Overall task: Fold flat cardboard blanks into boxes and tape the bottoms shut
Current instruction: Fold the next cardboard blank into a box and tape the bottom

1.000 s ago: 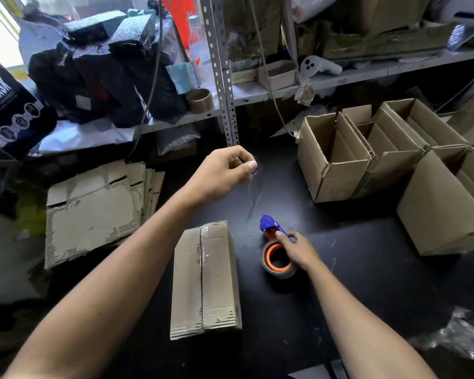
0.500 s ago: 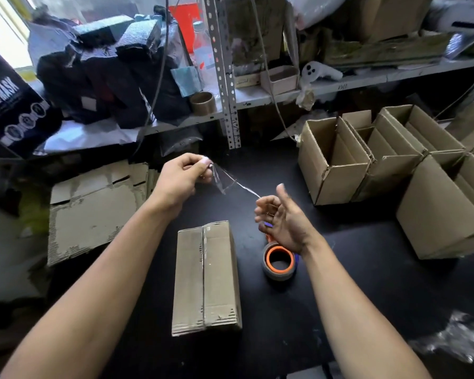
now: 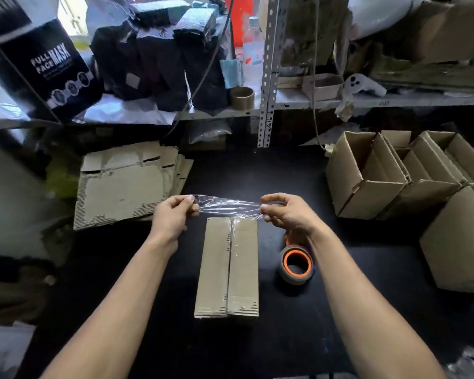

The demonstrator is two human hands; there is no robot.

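The step in hand looks like taping the bottom of a folded box: it lies bottom-up on the black table, near the middle, its two flaps meeting along a centre seam that already carries a glossy strip of clear tape. Above its far end a cut length of clear tape is stretched crosswise between the two hands. The left hand pinches the left end between thumb and curled fingers; the right hand pinches the right end the same way, the other fingers loosely bent. The strip hangs just over the far edge of the box; whether it touches the cardboard cannot be told.

The next move, as I judge it, calls for lowering the strip square across the far edge, keeping it taut so that it does not wrinkle or stick to itself, then pressing it down over the edge.

The tape is thin, shiny and slightly creased. The cardboard is dull brown, corrugated, with ragged edges at the near end. The tape roll, grey with an orange core, lies flat just right of the box, beside the right wrist. A stack of flat blanks lies on the far left, and finished open boxes stand crowded on the far right, below a cluttered metal shelf
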